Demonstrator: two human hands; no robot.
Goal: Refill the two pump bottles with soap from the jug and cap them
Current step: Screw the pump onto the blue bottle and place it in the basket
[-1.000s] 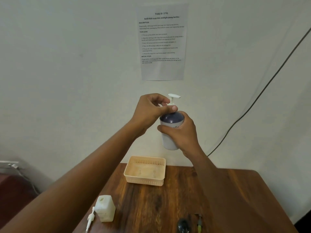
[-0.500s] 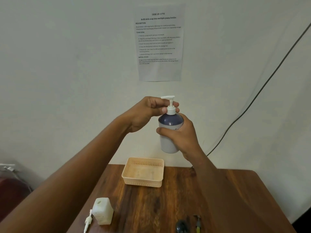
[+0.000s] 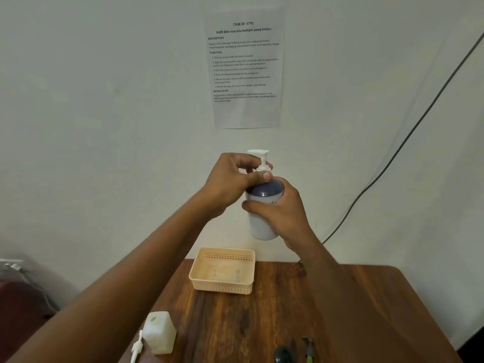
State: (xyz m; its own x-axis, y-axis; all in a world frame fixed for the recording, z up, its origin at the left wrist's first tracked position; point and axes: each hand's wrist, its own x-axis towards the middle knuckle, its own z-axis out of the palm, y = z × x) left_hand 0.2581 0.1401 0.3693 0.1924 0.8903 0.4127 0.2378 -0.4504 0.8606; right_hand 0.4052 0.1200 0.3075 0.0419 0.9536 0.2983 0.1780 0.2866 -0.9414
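Dark object cut off at bottom edge.

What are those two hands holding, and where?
The right hand grips the white, dark-topped pump bottle around its body; the left hand pinches its white pump collar.

Glossy grained wood table, perforated matt plastic basket, smooth plastic pump bottle.
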